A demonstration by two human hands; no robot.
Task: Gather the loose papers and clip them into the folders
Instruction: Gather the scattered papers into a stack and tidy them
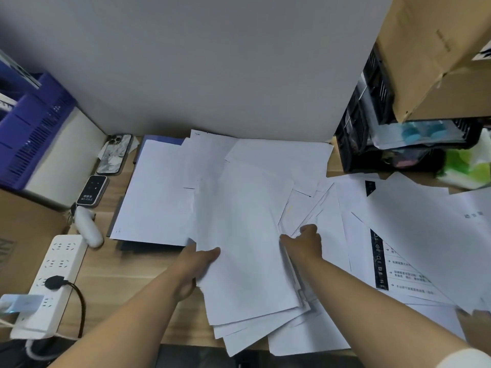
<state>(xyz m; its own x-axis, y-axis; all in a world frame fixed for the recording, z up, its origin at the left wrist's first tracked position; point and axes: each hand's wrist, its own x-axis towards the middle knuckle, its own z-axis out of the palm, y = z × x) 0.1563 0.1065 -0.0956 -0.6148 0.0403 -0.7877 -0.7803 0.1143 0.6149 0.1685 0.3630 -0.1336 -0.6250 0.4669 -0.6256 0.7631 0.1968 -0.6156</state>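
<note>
Both forearms reach in from the near edge of the wooden tabletop (127, 277). The left hand (196, 264) pinches the left edge of the stack of papers (247, 256), thumb lying on the top sheet and fingers hidden beneath. The right hand (304, 244) grips the stack's right edge, its fingers curled against the sheets there. The stack sits in the middle of the tabletop, roughly squared at the top, while its lower sheets fan out unevenly and overhang the near edge.

To the left, a white power strip (65, 251) carries a black plug (54, 282) and its cable. To the right, loose sheets (414, 229) lie scattered and overlapping, one of them printed with a black strip (380, 261) down its side.

Further back on the left, a blue folder (159, 140) lies flat, mostly covered by a white sheet (154, 197) and by more papers overlapping towards the centre. Beside it rest a small dark device (91, 191) and a phone (114, 154) in a marbled case.

At the back stand a blue crate (34, 123) on the left, a grey partition (212, 62) in the centre, and a black tray rack (372, 115) under a cardboard box (430, 62) on the right.
</note>
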